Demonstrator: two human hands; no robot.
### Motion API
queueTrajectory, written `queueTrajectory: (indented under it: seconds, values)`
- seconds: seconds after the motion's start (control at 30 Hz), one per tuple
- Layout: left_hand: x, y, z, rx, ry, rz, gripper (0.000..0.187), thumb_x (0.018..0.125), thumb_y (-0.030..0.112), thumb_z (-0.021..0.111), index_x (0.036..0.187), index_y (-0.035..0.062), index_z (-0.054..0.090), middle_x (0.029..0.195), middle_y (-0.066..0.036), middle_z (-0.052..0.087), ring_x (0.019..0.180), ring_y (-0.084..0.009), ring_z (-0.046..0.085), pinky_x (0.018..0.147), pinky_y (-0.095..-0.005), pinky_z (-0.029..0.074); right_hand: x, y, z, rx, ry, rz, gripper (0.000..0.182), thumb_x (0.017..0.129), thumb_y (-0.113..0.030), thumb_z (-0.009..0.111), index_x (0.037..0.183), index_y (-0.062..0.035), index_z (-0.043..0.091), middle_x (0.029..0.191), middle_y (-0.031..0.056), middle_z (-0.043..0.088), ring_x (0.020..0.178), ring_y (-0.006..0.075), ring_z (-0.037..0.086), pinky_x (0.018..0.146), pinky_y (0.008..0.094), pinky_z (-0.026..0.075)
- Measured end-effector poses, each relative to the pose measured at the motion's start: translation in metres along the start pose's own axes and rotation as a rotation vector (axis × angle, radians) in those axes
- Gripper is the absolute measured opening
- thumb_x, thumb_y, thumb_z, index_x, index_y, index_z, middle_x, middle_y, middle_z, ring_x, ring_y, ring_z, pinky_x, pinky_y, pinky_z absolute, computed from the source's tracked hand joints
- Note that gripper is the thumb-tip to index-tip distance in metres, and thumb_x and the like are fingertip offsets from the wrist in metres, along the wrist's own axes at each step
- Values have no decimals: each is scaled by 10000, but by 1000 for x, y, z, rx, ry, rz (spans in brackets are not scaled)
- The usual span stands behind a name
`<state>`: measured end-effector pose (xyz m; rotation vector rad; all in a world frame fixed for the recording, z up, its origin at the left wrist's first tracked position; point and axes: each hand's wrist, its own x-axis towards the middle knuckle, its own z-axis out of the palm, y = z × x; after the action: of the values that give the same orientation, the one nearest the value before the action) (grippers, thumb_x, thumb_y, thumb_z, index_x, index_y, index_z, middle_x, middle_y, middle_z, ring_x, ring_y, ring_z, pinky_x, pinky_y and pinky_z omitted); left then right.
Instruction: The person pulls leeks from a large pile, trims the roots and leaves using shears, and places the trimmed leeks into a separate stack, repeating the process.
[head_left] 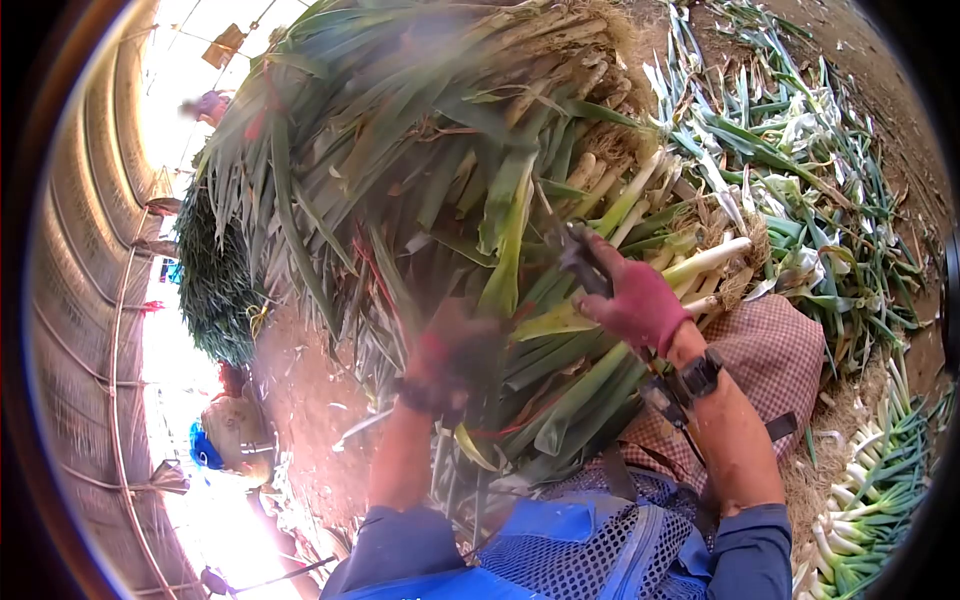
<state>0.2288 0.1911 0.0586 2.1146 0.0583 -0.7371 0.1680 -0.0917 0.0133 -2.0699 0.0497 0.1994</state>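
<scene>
My right hand (640, 300), in a pink-red glove, is closed round a black-handled cutting tool (582, 265) whose thin blade points up toward the leaves. Just beyond it lie leeks (705, 262) with white stems and rooty ends, across my lap. My left hand (455, 350), also gloved, is smeared by motion over the green leek leaves (570, 400); its fingers do not show clearly. In front of both hands rises a big heap of leeks (430, 130), roots to the right and leaves hanging left.
Cut leaves and scraps (790, 170) litter the ground at the upper right. A row of trimmed leeks (850, 510) lies at the lower right. Another leafy pile (215, 270) stands at the left, near a person (235, 430). Checked cloth (760, 350) covers my leg.
</scene>
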Motion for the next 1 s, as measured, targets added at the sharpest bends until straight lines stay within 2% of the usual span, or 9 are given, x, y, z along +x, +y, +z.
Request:
queueTrajectory:
  seconds: [0.27,0.37,0.47,0.53,0.63,0.7,0.8,0.87,1.0]
  values:
    - [-8,3,7,-279,-165,-23,357,828,124,762,1116,-83,719,906,-128,762,776,-196,738,709,-336,606,24,4,2,-61,87,37,917,861,-369,754,1629,-75,349,954,283,727,928,404,745,864,440,564]
    - [-3,-14,3,-247,-140,-61,356,848,102,748,1149,-82,695,921,-156,759,791,-236,757,719,-359,620,-9,8,4,43,-17,19,905,861,-319,770,1635,-99,354,973,256,736,907,359,754,865,422,571]
    - [-2,-18,0,-293,-195,-40,350,876,96,739,1166,-87,670,935,-165,758,805,-251,763,736,-366,624,-45,13,6,142,-83,-62,878,872,-335,765,1620,-84,380,1040,295,723,1001,416,734,910,454,550]
    - [-5,-14,3,-315,-215,-31,351,884,100,737,1172,-85,660,936,-165,758,812,-255,764,743,-366,624,-53,26,21,134,149,-358,883,864,-308,775,1621,-85,379,1029,295,717,958,396,741,882,443,554]
    - [-18,7,17,-287,-217,-54,348,900,114,734,1179,-75,646,937,-163,758,814,-257,764,752,-361,621,-58,17,7,194,48,-112,870,868,-302,769,1617,-83,384,995,293,715,944,414,734,867,446,557]
    - [-19,5,20,-238,-198,-84,344,908,124,735,1179,-68,644,937,-162,758,811,-256,762,754,-355,619,-48,10,4,159,58,-116,859,871,-300,765,1612,-82,391,979,292,713,938,425,729,861,451,556]
    - [-7,-33,16,-181,-225,-17,325,910,143,754,1150,-63,680,926,-132,761,807,-201,739,745,-324,596,-25,6,3,43,46,-76,841,875,-304,756,1602,-77,401,948,290,710,922,443,718,850,465,555]
    - [-7,-36,14,11,-229,190,317,903,178,784,1098,-66,727,905,-97,763,812,-141,702,729,-303,568,-23,1,2,-43,29,-41,833,876,-310,751,1597,-74,406,935,288,709,912,450,712,846,473,554]
    - [-8,-37,20,1,-134,32,311,888,195,802,1073,-52,762,898,-53,762,824,-98,672,722,-293,549,-57,-12,-1,13,-140,-89,865,867,-344,746,1610,-85,387,945,289,711,922,457,713,856,487,557]
